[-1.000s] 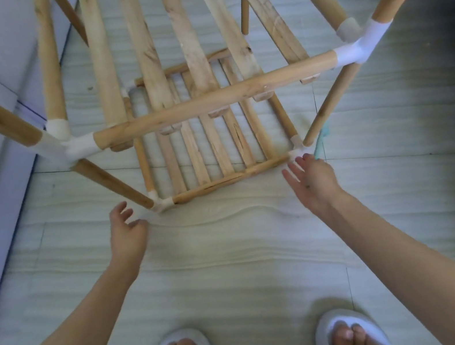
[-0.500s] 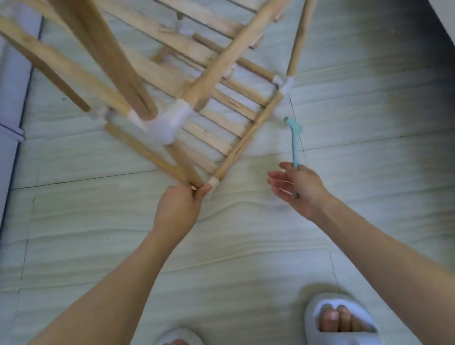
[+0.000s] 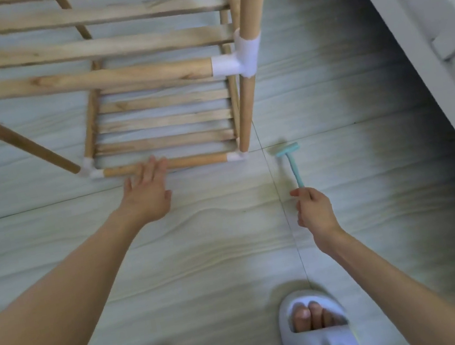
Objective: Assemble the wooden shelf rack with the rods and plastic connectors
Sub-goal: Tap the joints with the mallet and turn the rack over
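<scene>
Left hand (image 3: 144, 193) lies flat, fingers straight on the rack's bottom rod (image 3: 170, 164), likely steadying it; right hand (image 3: 315, 211) pinches the small hammer's (image 3: 291, 161) handle, probably to tap the connector (image 3: 235, 157) beyond.

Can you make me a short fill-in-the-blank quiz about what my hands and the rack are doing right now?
1. The right hand holds a small ____-coloured mallet.
2. The left hand rests its fingers on the rack's bottom front ____.
3. The white connector joins rods at a ____ of the rack.
4. Both feet wear white ____.

Missing words: teal; rod; corner; slippers
</scene>
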A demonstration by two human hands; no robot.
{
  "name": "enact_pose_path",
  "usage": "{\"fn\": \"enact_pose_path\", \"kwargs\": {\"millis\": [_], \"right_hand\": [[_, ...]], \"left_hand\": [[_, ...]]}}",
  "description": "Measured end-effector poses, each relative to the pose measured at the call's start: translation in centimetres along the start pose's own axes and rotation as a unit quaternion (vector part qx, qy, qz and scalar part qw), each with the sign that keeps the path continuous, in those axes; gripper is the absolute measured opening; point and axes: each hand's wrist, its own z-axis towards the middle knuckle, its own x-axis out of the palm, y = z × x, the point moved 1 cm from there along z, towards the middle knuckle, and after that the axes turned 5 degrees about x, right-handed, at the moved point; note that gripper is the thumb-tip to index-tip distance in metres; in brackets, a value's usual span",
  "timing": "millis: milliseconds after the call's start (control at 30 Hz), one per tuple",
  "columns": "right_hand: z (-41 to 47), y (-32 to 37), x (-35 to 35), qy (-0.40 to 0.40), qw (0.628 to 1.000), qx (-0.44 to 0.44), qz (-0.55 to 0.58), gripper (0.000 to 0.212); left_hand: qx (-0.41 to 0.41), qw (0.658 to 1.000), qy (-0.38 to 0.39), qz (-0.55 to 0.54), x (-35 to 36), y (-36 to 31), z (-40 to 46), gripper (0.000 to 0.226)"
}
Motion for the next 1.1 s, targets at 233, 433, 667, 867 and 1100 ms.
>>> {"fn": "enact_pose_path", "kwargs": {"millis": [233,433,667,867,1100], "right_hand": [[0.7,1.7,-1.1,0.01,1.0,0.023,0.008,0.024],[1.0,1.8,0.3,0.002,0.999,0.028,0.022,0.028],[3.3,3.0,-1.4,-0.178,0.979,0.044,0.087,0.03],[1.7,1.9,2.2,-0.03,0.997,0.073,-0.006,0.022],[0.9,1.0,2.6,0.028,0.992,0.115,-0.039,0.021]], "left_hand": [[0.008,0.997,0.023,0.068,1.0,2.3,0.9,0.071],[0.021,0.994,0.032,0.103,0.2,1.9,0.9,0.066],[0.032,0.997,0.015,0.068,2.8,-0.8,-0.8,0.068],[0.041,0.998,0.011,0.053,2.7,-1.0,-1.1,0.067],[0.047,0.997,0.005,0.059,2.8,-1.3,-1.0,0.065]]}}
